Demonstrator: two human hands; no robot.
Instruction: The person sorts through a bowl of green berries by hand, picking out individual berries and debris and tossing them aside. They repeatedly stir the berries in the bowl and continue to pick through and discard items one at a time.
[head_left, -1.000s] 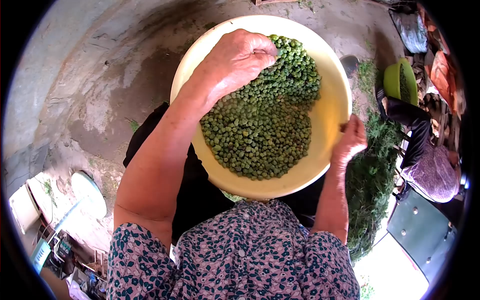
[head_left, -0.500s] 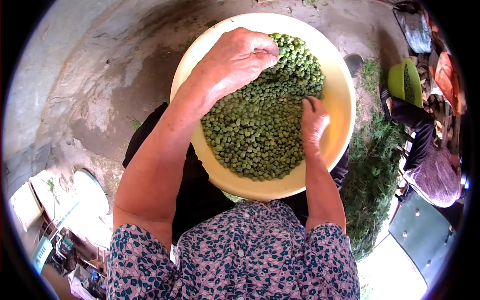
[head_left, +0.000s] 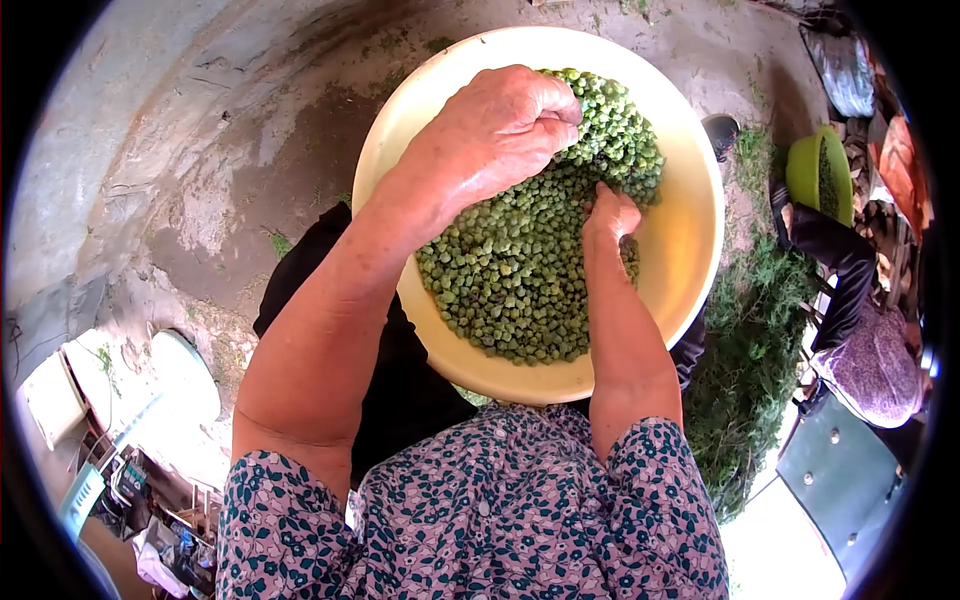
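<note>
We see our left hand [head_left: 500, 125] fisted shut on the far green peas [head_left: 510, 280], hiding some. Our right hand [head_left: 610, 215] digs in, grip indiscernible. Both occupy one cream bowl [head_left: 690, 230]. At right: one greenery heap [head_left: 745, 370], one green bowl [head_left: 815, 170], one seated person [head_left: 880, 365].

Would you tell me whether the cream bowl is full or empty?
Partly full: green peas heap in the cream bowl, its right wall bare.

The right hand [head_left: 610, 215] has been lifted off the rim of the cream bowl [head_left: 690, 240] and brought inward onto the green peas [head_left: 510, 290]. Its fingers, laid flat half a second ago, are now dug into the heap. The gap to the fisted left hand [head_left: 500, 130] has been narrowed.
</note>
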